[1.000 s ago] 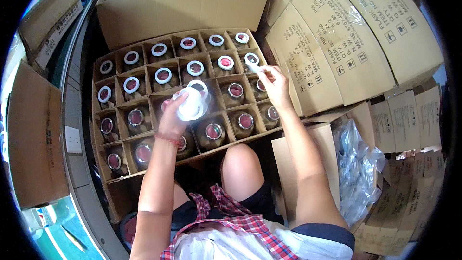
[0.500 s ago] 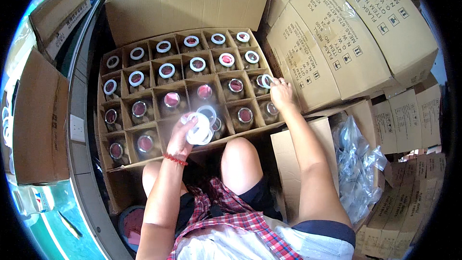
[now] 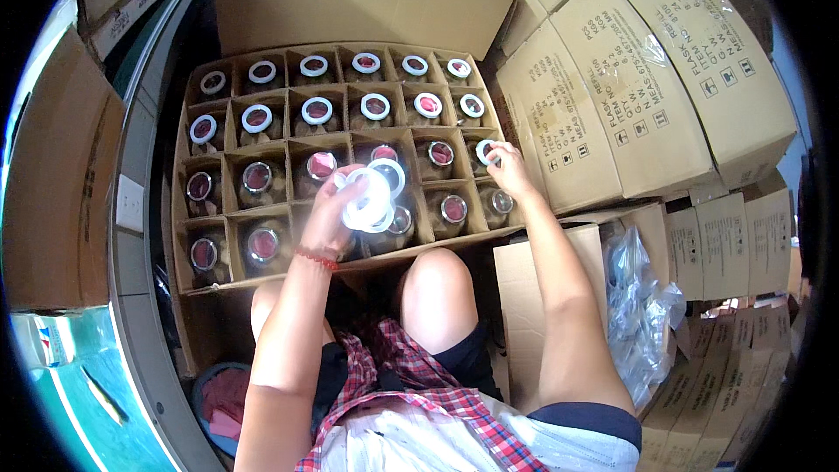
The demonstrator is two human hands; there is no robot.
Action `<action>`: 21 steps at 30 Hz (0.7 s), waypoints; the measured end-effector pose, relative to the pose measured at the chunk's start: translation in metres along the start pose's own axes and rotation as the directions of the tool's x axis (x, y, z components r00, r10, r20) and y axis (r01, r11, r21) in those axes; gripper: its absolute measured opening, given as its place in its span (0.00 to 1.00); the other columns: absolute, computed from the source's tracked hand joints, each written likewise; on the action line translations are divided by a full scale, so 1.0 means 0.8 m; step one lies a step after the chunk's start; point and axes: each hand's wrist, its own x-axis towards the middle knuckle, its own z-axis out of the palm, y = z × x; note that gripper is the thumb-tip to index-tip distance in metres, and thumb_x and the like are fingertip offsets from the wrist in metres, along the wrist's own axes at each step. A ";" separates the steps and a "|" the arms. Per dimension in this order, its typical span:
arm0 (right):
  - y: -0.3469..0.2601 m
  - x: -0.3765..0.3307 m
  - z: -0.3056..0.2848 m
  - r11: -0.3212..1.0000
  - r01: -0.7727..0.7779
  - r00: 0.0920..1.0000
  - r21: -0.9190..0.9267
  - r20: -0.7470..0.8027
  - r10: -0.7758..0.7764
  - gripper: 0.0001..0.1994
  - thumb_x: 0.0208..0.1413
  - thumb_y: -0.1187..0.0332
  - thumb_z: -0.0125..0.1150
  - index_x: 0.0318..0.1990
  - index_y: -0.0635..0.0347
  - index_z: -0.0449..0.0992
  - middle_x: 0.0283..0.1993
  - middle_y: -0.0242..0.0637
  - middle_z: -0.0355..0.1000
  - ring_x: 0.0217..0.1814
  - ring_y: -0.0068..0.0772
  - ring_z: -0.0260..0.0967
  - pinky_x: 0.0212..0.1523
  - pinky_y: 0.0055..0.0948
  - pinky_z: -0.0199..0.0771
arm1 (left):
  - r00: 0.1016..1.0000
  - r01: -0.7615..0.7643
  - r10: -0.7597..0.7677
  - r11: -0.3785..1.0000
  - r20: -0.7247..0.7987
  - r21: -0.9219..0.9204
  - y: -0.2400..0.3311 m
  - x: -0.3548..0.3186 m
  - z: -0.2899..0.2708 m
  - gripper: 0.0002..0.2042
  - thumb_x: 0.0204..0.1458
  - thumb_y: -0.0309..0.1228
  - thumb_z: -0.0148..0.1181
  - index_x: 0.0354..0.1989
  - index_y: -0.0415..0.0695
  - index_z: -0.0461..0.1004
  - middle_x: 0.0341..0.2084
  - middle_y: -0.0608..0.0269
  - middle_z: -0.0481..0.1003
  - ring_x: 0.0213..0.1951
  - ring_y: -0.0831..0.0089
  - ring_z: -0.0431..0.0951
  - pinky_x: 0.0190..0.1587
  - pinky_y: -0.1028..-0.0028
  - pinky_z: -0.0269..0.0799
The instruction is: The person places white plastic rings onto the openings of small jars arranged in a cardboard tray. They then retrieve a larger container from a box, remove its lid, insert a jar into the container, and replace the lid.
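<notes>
My left hand (image 3: 325, 220) is closed around several loose white plastic rings (image 3: 371, 201), held above the near rows of a divided carton (image 3: 288, 135). At the carton's right side, my right hand (image 3: 510, 171) grips a single white ring (image 3: 485, 152) with its fingertips, at the mouth of the glass flask in the third row's last compartment. Flasks in the two far rows wear white rings, such as this flask (image 3: 375, 106). Nearer ones, like this bare-necked flask (image 3: 263, 245), show shiny rims and pinkish-red mouths. My left hand and the rings partly hide some near flasks.
Behind stands another carton (image 3: 358, 4) of ringed flasks. Stacked closed cartons (image 3: 603, 96) line the right. An open carton with clear plastic bags (image 3: 642, 315) is beside my right arm. A green-topped table (image 3: 100, 393) and upright cardboard (image 3: 65, 183) lie left.
The ring in my right hand, tilted before, now lies closer around the flask's mouth. My left hand has moved slightly away from me with its rings. The whole view has shifted a little.
</notes>
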 end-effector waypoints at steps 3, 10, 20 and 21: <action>0.006 0.000 -0.001 1.000 -0.002 1.000 0.012 0.023 0.002 0.09 0.44 0.74 0.63 0.36 0.58 0.77 0.53 0.42 0.70 0.56 0.47 0.64 0.58 0.39 0.63 | 1.000 0.002 -0.002 1.000 0.002 0.003 0.000 0.001 0.000 0.14 0.50 0.26 0.63 0.44 0.40 0.71 0.37 0.61 0.76 0.39 0.72 0.77 0.43 0.72 0.75; -0.025 0.011 -0.002 0.996 -0.008 1.000 -0.091 0.015 0.010 0.09 0.46 0.74 0.60 0.38 0.55 0.78 0.52 0.41 0.69 0.55 0.46 0.64 0.57 0.40 0.64 | 1.000 0.020 -0.020 1.000 0.008 0.000 -0.004 0.003 0.000 0.13 0.50 0.26 0.63 0.44 0.42 0.72 0.37 0.63 0.76 0.38 0.74 0.77 0.42 0.73 0.75; -0.036 0.018 -0.002 0.981 0.010 0.999 -0.193 -0.030 -0.016 0.14 0.50 0.73 0.58 0.45 0.55 0.74 0.53 0.37 0.67 0.53 0.48 0.66 0.53 0.40 0.67 | 1.000 0.018 -0.018 1.000 0.025 0.003 -0.004 0.003 0.001 0.12 0.50 0.26 0.63 0.43 0.42 0.72 0.37 0.64 0.76 0.38 0.74 0.77 0.42 0.74 0.75; -0.037 0.018 -0.006 0.983 0.021 1.000 -0.180 -0.012 -0.024 0.15 0.50 0.72 0.58 0.47 0.55 0.73 0.53 0.38 0.67 0.53 0.49 0.66 0.52 0.40 0.67 | 1.000 0.019 -0.019 1.000 0.025 0.003 -0.004 0.003 0.000 0.12 0.50 0.26 0.63 0.44 0.42 0.72 0.37 0.64 0.76 0.38 0.74 0.77 0.42 0.74 0.75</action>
